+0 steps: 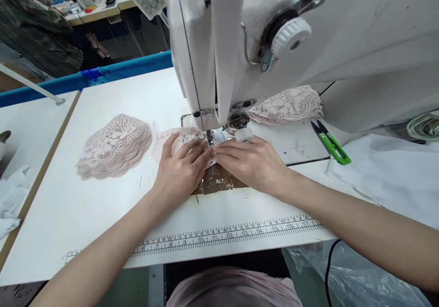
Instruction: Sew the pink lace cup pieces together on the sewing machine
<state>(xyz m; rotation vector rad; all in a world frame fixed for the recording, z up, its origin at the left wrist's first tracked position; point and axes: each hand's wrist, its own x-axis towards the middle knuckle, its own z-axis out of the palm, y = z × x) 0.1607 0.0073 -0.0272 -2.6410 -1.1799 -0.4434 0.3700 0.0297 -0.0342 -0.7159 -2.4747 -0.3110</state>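
Note:
A beige lace piece [179, 141] lies under the presser foot [210, 137] of a white sewing machine [291, 46]. My left hand [181, 167] rests over this lace just left of the needle, its fingers bent and closed on the fabric, the thumb hidden beneath. From the other side, my right hand [252, 163] pinches the lace edge close to the needle with fingers pressed together. Both sets of fingertips nearly meet there. To the left sits a fanned stack of lace pieces [115, 147]; more lace pieces [288, 105] lie behind the needle area, partly hidden by the machine.
Green thread snips [331, 142] lie right of the machine bed, touching white cloth [387, 174]. A printed ruler [219, 236] runs along the table's front edge. Blue fabric [126, 69] lines the far edge. Beyond it, at the upper left, is a person in a checked garment [37, 28].

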